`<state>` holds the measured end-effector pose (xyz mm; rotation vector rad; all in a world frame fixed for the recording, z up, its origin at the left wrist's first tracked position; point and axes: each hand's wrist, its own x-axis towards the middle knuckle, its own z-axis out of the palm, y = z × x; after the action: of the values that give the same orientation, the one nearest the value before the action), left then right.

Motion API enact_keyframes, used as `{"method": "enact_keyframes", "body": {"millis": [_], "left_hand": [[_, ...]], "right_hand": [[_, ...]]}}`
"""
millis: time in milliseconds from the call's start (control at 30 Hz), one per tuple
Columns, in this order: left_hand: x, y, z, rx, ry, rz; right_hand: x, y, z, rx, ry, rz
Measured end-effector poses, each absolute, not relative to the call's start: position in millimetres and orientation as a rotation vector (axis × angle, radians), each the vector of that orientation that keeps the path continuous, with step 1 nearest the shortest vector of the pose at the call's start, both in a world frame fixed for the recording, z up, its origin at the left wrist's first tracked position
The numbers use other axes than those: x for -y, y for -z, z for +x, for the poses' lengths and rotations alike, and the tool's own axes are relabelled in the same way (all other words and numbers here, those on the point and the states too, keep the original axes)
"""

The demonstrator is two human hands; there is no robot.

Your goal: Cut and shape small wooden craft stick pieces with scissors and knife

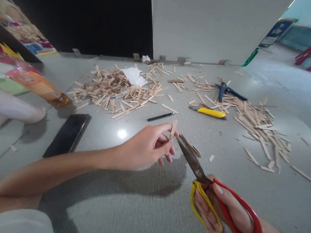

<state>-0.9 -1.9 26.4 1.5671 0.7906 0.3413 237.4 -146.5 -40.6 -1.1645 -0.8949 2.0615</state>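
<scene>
Nearest the camera, the scissors point(192, 159) are held in the right hand point(235, 206): the thumb is passed through the red loop, fingers through the yellow-wrapped one. The blades are pointed forward and leftward, tips just beside the left hand's fingers; whether any wood is caught between them cannot be told. A short wood strip point(174, 127) is pinched between thumb and fingertips of the left hand point(144, 147), its free end pointed up and away from the palm. Strip and hand are raised over the grey tabletop point(110, 210), where a shadow is cast below. A thin dark object is seen just behind the blades, too unclear to be named.

Beyond the left hand, a black pen point(160, 117) is laid flat. Farther right, a yellow cutter point(211, 112) is placed near the loose sticks, and behind it a dark blue hand tool point(223, 92) is rested among them. Wood pieces are heaped in a left pile point(100, 88), with crumpled white paper point(134, 76) set on top; more are spread in a right pile point(258, 122). A black phone point(68, 135) is placed left of the left hand, near a bottle point(38, 85) with an orange label. The far edge is bounded by black and white panels point(206, 26).
</scene>
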Motion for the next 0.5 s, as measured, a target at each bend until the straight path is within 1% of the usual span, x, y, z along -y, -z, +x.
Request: {"method": "enact_keyframes", "body": {"millis": [167, 500], "left_hand": [[2.8, -23.3, -1.4, -0.758, -0.347, 1.556], [4.9, -22.0, -2.1, -0.752, -0.342, 1.624]], "right_hand": [[144.0, 35.0, 236.2, 1.006, -2.019, -1.298], [139.2, 33.3, 232.2, 1.082, -1.994, -1.315]]}}
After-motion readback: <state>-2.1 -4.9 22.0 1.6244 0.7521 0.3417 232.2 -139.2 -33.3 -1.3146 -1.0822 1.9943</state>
